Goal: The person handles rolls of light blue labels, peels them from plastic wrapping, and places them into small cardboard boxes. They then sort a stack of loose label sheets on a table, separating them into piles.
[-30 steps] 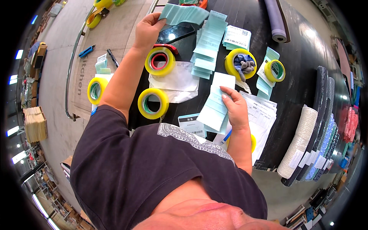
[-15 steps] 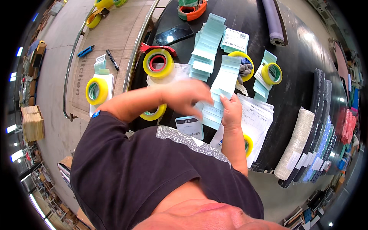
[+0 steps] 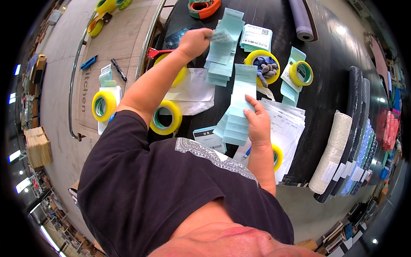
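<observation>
My left hand is stretched out far, closed on a small pale label that is blurred by motion. It hangs over a long stack of light blue label strips. Nearer to me, my right hand grips the right edge of another folded light blue label strip, thumb and forefinger on top; the other fingers are mostly hidden. Below my left forearm lies a yellow tape roll. Printed white sheets lie beside my right hand.
Grey gloves sit in a yellow tape roll. A label stack, a phone and a purple roll lie farther off. Wrapped rolls stand at right. A trolley at left bears a cutter and a pen.
My left hand has moved from the near label strip up and away to the far stack, with a label in it. My right hand stays at the near strip; the view has shifted slightly.
</observation>
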{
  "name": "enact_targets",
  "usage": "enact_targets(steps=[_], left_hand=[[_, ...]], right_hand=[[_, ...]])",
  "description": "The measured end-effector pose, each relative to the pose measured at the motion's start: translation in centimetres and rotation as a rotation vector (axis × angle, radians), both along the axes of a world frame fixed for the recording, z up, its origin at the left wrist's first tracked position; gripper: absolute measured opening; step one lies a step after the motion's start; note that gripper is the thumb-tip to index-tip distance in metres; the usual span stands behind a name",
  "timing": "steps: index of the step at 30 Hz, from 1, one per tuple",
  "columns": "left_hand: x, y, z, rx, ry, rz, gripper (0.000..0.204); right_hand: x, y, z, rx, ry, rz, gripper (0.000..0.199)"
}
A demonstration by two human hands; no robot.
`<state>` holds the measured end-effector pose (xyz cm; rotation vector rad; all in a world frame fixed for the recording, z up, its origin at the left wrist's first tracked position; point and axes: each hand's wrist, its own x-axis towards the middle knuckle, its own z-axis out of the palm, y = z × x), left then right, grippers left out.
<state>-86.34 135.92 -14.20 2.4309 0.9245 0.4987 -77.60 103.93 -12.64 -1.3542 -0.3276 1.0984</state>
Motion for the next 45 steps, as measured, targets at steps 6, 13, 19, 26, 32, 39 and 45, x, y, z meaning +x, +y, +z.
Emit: enact_targets(steps=[6,13,19,26,32,39,45], left_hand=[[-1.8,-0.4,2.3,-0.072,-0.161,0.044,0.029],[-3.1,-0.7,1.8,-0.631,-0.136,0.014,0.029],[-3.8,0.2,1.1,-0.766,-0.350,0.163,0.028],[-5.4,-5.1,5.8,-0.183,-0.575,-0.286,0.023],[-6.8,-14.5,5.7,-0.032,-0.422,-0.811,0.020],[-5.3,-9.6,5.2,-0.247,-0.159,-0.641,0.048],[-2.3,-1.8,1.2,0.189,0.356,-0.407,0.053]], right_hand=[[0.1,1.0,0.4,0.025,0.107,-0.004,0.042],[0.0,1.4,-0.3,-0.009,0.142,0.004,0.039],[0.4,1.1,-0.7,-0.025,0.182,0.002,0.038],[0.3,1.3,-0.6,0.049,0.335,-0.067,0.037],[0.2,1.6,-1.2,0.204,0.571,-0.093,0.035],[-0.6,0.1,1.3,0.181,0.109,-0.075,0.065],[-0.6,-2.3,0.9,0.076,-0.182,0.097,0.063]])
